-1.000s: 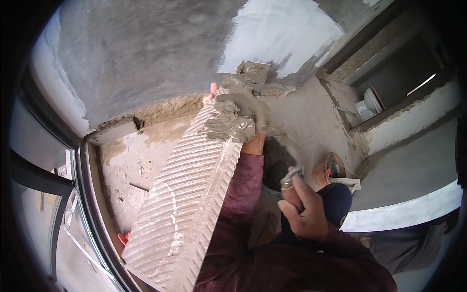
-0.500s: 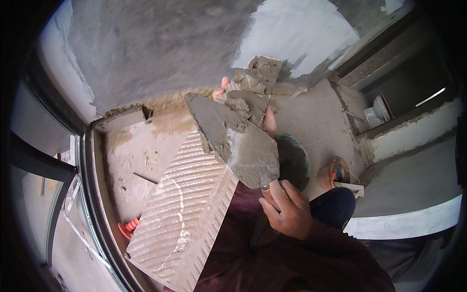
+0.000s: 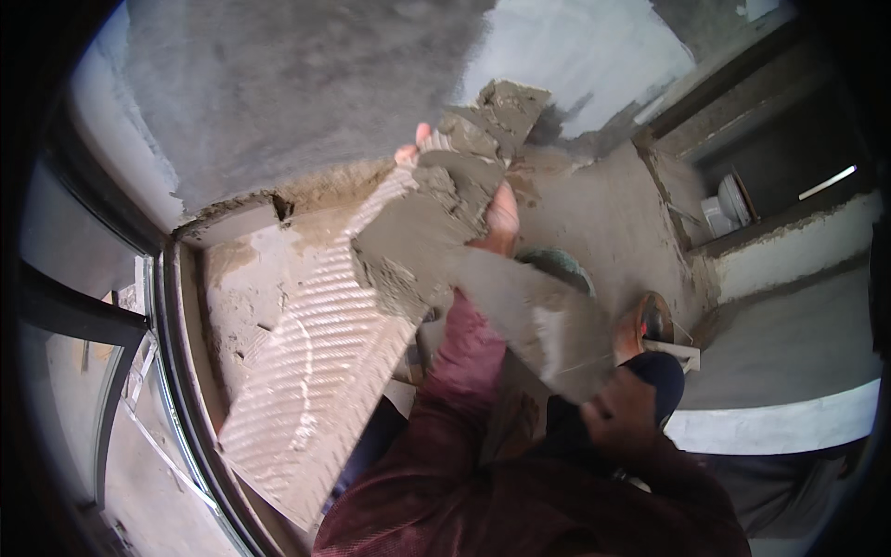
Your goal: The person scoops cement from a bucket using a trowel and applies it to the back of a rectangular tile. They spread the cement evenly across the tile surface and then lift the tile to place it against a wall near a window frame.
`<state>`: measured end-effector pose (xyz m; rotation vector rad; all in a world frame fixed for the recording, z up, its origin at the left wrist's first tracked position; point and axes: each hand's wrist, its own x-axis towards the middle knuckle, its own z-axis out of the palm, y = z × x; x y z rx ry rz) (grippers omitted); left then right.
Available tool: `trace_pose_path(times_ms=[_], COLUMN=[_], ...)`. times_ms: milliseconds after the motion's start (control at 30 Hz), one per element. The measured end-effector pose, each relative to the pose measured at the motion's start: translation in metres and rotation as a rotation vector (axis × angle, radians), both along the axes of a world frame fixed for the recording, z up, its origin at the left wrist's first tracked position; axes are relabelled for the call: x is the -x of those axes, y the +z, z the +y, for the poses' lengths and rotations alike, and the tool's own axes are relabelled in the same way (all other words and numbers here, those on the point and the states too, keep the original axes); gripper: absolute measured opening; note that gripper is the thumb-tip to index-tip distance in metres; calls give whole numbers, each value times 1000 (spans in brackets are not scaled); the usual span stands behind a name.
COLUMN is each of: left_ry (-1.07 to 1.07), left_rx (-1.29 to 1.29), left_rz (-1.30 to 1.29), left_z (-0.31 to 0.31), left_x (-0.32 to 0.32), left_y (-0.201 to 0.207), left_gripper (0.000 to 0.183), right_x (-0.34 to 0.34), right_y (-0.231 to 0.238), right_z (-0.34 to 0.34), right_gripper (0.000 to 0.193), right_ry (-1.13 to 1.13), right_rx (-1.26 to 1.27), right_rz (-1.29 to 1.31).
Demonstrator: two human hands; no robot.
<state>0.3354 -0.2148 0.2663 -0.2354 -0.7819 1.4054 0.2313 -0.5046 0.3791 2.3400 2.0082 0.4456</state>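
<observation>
My left hand (image 3: 502, 212) supports a long tile (image 3: 306, 399) from beneath, its fingertips and thumb showing at opposite edges near the far end. The ribbed back of the tile faces up. Thick grey mortar (image 3: 418, 232) lies over its middle and far part, while the near part is bare. My right hand (image 3: 626, 408), blurred by motion, is closed at the near end of a trowel (image 3: 543, 325); the handle is hidden. The trowel's broad blade is smeared with mortar, and its far end meets the mortar on the tile.
Behind stands a grey plastered wall (image 3: 306, 84) with a white patch. A dark-framed glass door or window (image 3: 93, 306) is at left. On the floor are a greenish bucket (image 3: 566, 267), partly hidden, and an orange-brown bucket (image 3: 656, 318). A white rounded fixture (image 3: 731, 200) stands far right.
My right hand and the trowel have moved right and nearer me. More mortar lies spread on the tile's middle. The tile has shifted slightly left, and my left sleeve now shows.
</observation>
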Motion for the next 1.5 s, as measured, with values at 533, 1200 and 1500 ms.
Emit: trace_pose_path(times_ms=[533, 1200, 1500], left_ry=[-622, -973, -854], left_rx=[121, 144, 72], left_rz=[193, 15, 160], left_z=[-14, -28, -30], left_x=[40, 7, 21], left_y=[-12, -55, -46], left_gripper=[38, 28, 27], right_x=[-202, -329, -266], right_y=[-29, -202, -147], right_z=[1, -12, 28], right_gripper=[23, 26, 36], right_ry=[-455, 372, -331], right_rx=[1116, 1632, 1463], right_rz=[-131, 52, 340])
